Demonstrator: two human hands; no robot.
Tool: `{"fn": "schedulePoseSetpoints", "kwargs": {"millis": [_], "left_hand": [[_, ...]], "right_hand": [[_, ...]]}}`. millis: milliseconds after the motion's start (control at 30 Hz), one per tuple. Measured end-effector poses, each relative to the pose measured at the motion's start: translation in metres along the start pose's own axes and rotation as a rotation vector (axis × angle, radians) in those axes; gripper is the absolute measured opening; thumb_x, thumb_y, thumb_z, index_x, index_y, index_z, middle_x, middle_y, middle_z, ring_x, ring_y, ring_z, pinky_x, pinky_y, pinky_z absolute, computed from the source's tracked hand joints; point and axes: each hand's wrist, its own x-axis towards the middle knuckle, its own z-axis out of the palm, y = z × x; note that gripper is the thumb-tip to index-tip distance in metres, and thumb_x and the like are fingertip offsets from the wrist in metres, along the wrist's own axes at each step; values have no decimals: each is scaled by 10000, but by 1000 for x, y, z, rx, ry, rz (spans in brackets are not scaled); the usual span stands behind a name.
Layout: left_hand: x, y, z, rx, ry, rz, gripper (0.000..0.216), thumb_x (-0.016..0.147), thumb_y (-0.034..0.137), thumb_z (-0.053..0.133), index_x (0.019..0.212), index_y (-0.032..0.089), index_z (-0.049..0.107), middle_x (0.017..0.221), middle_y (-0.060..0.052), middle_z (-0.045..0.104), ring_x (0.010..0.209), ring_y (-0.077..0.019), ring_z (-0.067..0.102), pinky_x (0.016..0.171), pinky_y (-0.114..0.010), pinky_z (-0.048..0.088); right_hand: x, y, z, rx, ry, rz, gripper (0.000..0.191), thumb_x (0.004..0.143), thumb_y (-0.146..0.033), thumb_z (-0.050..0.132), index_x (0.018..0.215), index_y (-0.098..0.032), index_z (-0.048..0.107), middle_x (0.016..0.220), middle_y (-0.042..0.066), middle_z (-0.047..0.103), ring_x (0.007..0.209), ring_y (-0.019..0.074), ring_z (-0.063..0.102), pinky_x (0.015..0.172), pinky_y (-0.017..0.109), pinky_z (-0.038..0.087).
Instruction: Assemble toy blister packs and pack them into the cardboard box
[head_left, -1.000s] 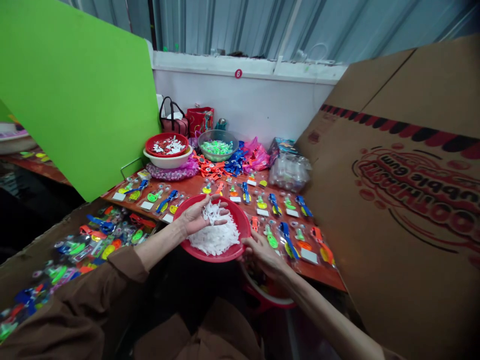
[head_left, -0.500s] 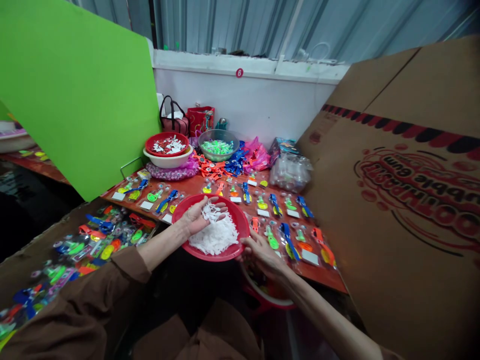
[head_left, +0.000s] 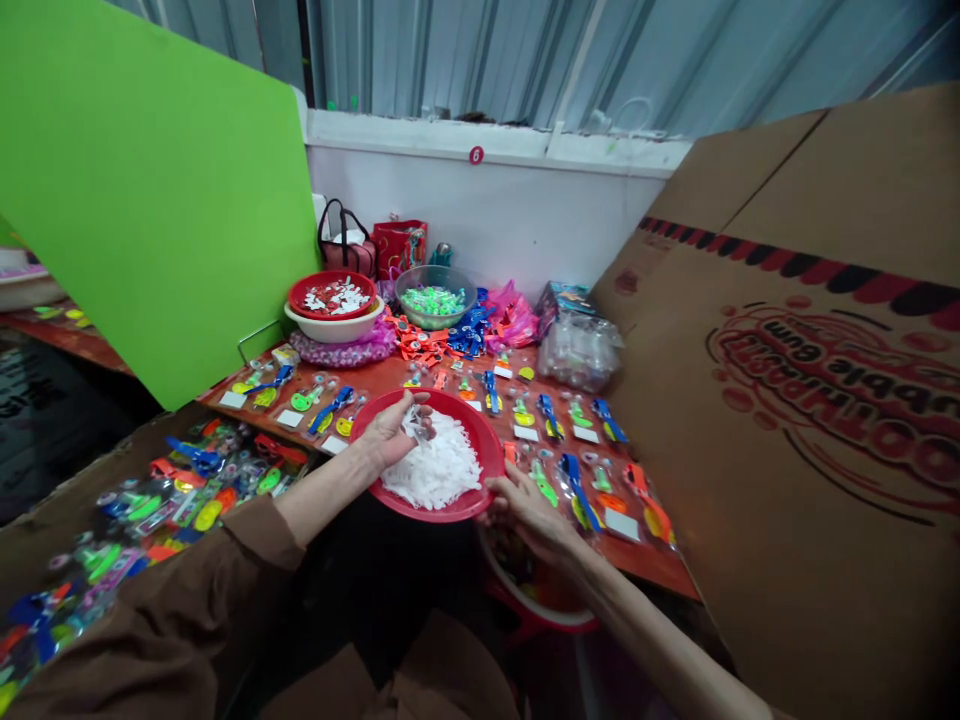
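A red plastic bowl (head_left: 491, 437) with a heap of small white plastic pieces (head_left: 435, 470) is held over the table's front edge. My right hand (head_left: 521, 500) grips its right rim. Over the left part of the same bowl, my left hand (head_left: 394, 428) has its palm up and its fingers curled round some of the white pieces. Just beyond the bowl lie rows of clear toy packs (head_left: 523, 408) with blue or orange watch straps, green and yellow parts and white cards.
At the back stand a red dish of white pieces (head_left: 334, 297) on a cream bowl, and a clear bowl of green parts (head_left: 436, 300). A carton of filled packs (head_left: 172, 500) is at left; a red tub (head_left: 540, 600) is below. Green board (head_left: 165, 190) and cardboard (head_left: 787, 400) flank the table.
My left hand's fingers have curled in from a more spread pose over the white pieces. My right hand keeps its grip on the bowl, which has barely shifted.
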Motion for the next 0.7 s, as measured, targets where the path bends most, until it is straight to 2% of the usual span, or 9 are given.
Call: {"fn": "schedulePoseSetpoints", "kwargs": {"millis": [133,267,400,500,700], "left_hand": [[-5,0,8,-20,-8,7,253,1014,281,446,876,131,596,616,6,536,415,-69,400,414,-203,336],[-8,7,17,-43,-45,22,310,1040,259,362,845,126,564,573,33,483,350,-29,278,362,-171,234],[-12,20,28,-77,-115,60,300,1045,242,364,843,132,557,566,50,452,350,-19,282,362,-154,225],[-17,32,36,-129,-158,89,304,1052,242,342,887,123,568,559,61,434,342,-17,295,355,-152,221],[-30,50,38,-168,-200,153,348,1056,214,301,812,129,535,534,76,382,328,-12,300,355,-149,229]], "right_hand": [[1,1,0,29,10,20,329,720,-281,648,1015,-242,507,577,-64,644,495,135,632,524,240,498],[4,1,-3,45,28,23,289,729,-285,643,975,-242,499,597,-53,653,513,134,648,515,226,495],[13,-4,-11,65,50,9,260,729,-277,628,955,-230,509,615,-42,663,484,121,625,519,235,512],[25,-14,-22,77,52,-58,267,710,-279,657,933,-222,522,634,-44,661,471,115,612,505,238,515],[79,-60,-42,68,129,-209,189,710,-232,671,829,-205,527,632,-22,665,515,134,647,546,259,552]]}}
